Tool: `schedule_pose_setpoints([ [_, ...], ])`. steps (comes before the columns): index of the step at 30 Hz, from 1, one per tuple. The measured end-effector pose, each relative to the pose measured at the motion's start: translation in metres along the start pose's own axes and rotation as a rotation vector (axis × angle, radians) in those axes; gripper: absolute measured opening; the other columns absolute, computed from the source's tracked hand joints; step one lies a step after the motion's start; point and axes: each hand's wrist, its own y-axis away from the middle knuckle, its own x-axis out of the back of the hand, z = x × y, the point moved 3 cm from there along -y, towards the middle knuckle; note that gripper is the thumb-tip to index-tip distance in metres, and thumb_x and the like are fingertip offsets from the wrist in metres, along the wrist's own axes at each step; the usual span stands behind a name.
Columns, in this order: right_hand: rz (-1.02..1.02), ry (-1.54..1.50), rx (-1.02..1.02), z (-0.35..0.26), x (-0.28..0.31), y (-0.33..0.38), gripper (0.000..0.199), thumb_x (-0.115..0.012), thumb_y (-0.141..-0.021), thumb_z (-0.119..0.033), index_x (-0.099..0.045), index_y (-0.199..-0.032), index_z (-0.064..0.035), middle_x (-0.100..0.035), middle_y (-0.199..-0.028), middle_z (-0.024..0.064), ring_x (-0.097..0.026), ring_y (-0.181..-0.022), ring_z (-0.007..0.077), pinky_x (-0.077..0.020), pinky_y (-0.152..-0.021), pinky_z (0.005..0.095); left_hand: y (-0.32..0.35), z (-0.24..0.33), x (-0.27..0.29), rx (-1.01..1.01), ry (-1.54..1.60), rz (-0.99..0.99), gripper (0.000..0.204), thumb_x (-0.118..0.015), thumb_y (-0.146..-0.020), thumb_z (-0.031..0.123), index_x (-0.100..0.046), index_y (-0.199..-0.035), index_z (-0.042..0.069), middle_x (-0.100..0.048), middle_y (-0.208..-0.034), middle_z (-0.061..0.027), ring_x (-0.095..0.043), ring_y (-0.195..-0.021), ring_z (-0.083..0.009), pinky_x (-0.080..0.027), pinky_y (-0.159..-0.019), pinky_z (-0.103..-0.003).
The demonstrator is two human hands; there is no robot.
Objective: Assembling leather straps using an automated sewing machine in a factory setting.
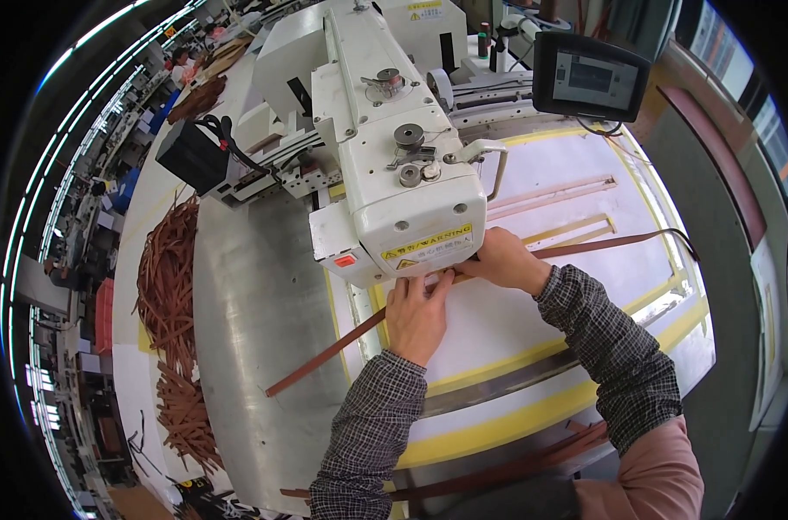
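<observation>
Both hands press a brown leather strap (325, 355) flat on the worktop (515, 321) under the sewing machine (394, 156) head: left hand (417, 316) fingers spread, right hand (505, 258) seemingly pinching it (fingertips hidden).

- Strap (342, 347): reddish brown.
- Sewing machine (394, 147): white, with a yellow label and red button.
- Sleeves (619, 355): dark grey-and-white check.
- Desk (576, 260): white with yellow stripes.
- Strap pile (173, 286): brown.
</observation>
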Motion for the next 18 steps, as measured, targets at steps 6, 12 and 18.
schedule_pose_setpoints([
  [6, 0.016, 0.106, 0.105, -0.007, 0.035, 0.033, 0.024, -0.079, -0.089, -0.027, -0.074, -0.099, -0.0054, -0.075, -0.092, 0.0143, -0.073, -0.086, 0.0380, -0.0598, -0.076, 0.0481, 0.000, 0.004, -0.003, 0.024, -0.033, 0.016, 0.036, -0.072, -0.089, 0.012, -0.080, -0.124, 0.016, -0.065, -0.123, -0.0093, -0.063, -0.111, -0.0313, -0.053, -0.082, -0.045],
  [12, 0.322, 0.550, 0.009, 0.071, 0.171, 0.137, 0.017, -0.083, -0.080, -0.005, -0.074, -0.095, -0.0021, -0.068, -0.099, 0.0104, -0.070, -0.091, 0.0317, -0.0599, -0.079, 0.0435, 0.005, -0.001, 0.001, 0.043, 0.000, 0.019, 0.035, -0.073, -0.090, 0.010, -0.080, -0.123, 0.015, -0.065, -0.119, -0.0084, -0.063, -0.112, -0.0308, -0.052, -0.087, -0.045],
  [18, 0.586, 0.960, -0.360, 0.136, 0.311, 0.281, 0.015, -0.080, -0.087, -0.011, -0.073, -0.100, -0.0070, -0.064, -0.095, 0.0084, -0.069, -0.088, 0.0309, -0.0570, -0.077, 0.0428, 0.003, -0.001, -0.004, 0.015, -0.007, 0.062, 0.032, -0.072, -0.091, 0.013, -0.081, -0.122, 0.016, -0.066, -0.119, -0.0082, -0.064, -0.109, -0.0296, -0.053, -0.086, -0.045],
])
